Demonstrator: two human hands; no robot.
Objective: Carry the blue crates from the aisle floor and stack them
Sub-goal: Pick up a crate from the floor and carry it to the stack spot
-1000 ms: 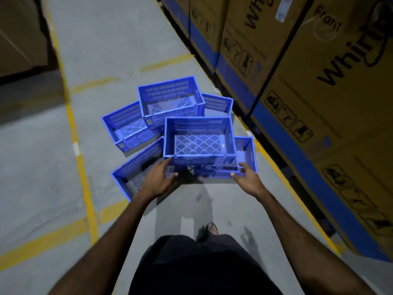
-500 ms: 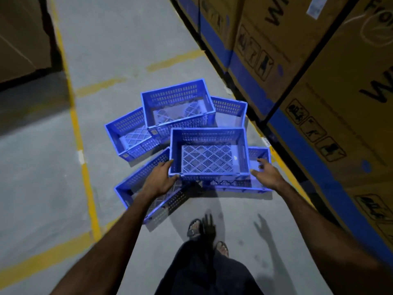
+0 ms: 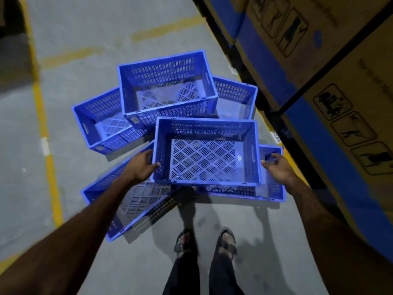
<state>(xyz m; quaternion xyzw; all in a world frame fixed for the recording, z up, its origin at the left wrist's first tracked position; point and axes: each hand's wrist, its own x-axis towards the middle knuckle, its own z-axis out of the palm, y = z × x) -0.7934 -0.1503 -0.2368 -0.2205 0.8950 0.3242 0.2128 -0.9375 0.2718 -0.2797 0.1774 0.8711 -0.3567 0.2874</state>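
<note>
Two hands bracket top blue perforated plastic crate (image 3: 205,152), long axis spanning between them: left hand (image 3: 140,167) curls round left wall; right hand (image 3: 276,166) curls at right wall, grip unclear.
</note>
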